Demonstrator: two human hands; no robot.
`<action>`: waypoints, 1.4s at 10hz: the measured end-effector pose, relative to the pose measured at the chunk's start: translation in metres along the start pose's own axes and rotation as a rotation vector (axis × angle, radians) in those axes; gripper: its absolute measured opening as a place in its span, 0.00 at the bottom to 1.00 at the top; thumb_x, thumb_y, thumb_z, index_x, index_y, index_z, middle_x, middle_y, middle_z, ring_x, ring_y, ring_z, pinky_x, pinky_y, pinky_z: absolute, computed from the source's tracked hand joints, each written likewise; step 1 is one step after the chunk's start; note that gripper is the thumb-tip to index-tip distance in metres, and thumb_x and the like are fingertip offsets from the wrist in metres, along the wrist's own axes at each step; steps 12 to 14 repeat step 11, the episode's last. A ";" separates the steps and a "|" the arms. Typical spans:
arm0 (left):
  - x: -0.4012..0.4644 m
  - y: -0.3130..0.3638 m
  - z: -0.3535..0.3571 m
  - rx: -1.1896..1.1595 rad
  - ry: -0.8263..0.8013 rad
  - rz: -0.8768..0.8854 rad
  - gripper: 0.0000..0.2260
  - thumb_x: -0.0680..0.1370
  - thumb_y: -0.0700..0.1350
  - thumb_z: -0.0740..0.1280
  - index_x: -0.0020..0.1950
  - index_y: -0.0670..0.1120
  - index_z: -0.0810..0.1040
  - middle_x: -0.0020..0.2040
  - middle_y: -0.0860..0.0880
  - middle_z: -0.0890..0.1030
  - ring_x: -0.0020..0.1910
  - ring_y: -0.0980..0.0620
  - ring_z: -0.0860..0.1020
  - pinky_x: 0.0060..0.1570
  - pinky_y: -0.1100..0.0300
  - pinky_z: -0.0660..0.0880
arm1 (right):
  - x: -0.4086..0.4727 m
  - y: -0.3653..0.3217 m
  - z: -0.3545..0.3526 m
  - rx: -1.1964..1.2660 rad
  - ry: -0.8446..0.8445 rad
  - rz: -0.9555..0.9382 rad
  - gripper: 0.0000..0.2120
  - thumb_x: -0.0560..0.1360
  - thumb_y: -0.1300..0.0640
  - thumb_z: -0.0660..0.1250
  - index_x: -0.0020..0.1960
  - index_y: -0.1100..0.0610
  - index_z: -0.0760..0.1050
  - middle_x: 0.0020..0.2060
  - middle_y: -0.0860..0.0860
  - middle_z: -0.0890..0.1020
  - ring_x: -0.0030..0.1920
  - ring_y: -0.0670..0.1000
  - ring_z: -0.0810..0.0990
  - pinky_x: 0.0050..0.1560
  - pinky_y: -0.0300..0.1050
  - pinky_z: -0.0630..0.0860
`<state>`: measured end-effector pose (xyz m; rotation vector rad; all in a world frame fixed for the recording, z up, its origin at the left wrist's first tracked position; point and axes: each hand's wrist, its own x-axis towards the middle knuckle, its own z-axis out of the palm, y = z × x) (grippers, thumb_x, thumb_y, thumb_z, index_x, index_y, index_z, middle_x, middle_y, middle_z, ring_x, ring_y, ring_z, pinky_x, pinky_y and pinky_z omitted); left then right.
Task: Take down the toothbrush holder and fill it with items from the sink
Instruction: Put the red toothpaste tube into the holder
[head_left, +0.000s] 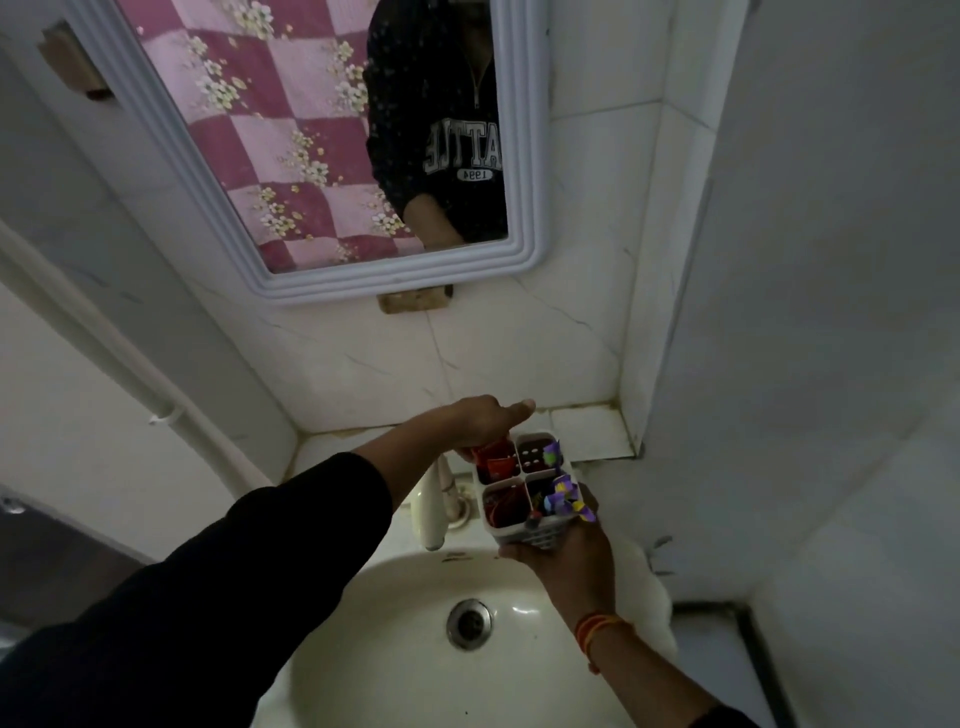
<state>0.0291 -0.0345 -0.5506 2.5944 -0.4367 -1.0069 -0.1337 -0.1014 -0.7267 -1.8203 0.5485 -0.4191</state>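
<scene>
A white four-compartment toothbrush holder (551, 535) is held above the back rim of the sink (395, 644). My right hand (563, 556) grips it from below and at its near side. My left hand (483, 421) rests on the holder's far-left corner, fingers curled over a red item (496, 460) in that compartment. Another red item (504, 506) lies in the near-left compartment. Purple sachets (566, 496) stick out of the right-hand compartments. The far-right compartment shows its perforated bottom (532, 457).
A cream tap (430, 512) stands just left of the holder. The basin's drain (469, 622) is below. A white-framed mirror (332, 156) hangs on the tiled wall, with a bracket (413, 301) under it. A tiled ledge (587, 431) runs behind the sink. A wall stands close on the right.
</scene>
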 end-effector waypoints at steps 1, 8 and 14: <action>0.012 0.010 0.000 -0.033 0.066 0.023 0.39 0.78 0.71 0.54 0.66 0.37 0.76 0.61 0.38 0.80 0.52 0.41 0.82 0.47 0.53 0.79 | 0.012 -0.007 -0.009 -0.014 0.025 -0.005 0.46 0.53 0.43 0.87 0.67 0.48 0.73 0.55 0.43 0.86 0.57 0.47 0.85 0.55 0.43 0.84; 0.079 0.057 0.003 -0.877 0.360 0.026 0.31 0.68 0.65 0.64 0.56 0.41 0.81 0.49 0.40 0.84 0.47 0.45 0.80 0.57 0.49 0.77 | 0.125 -0.012 -0.043 0.055 0.202 0.086 0.51 0.60 0.60 0.87 0.78 0.59 0.66 0.70 0.57 0.79 0.70 0.57 0.78 0.71 0.56 0.77; 0.012 0.026 -0.010 -0.524 0.414 0.175 0.12 0.80 0.53 0.65 0.42 0.46 0.76 0.48 0.46 0.79 0.50 0.46 0.78 0.54 0.55 0.75 | 0.087 -0.034 -0.031 -0.037 0.190 0.275 0.33 0.75 0.59 0.77 0.76 0.63 0.69 0.70 0.62 0.78 0.70 0.63 0.78 0.68 0.51 0.75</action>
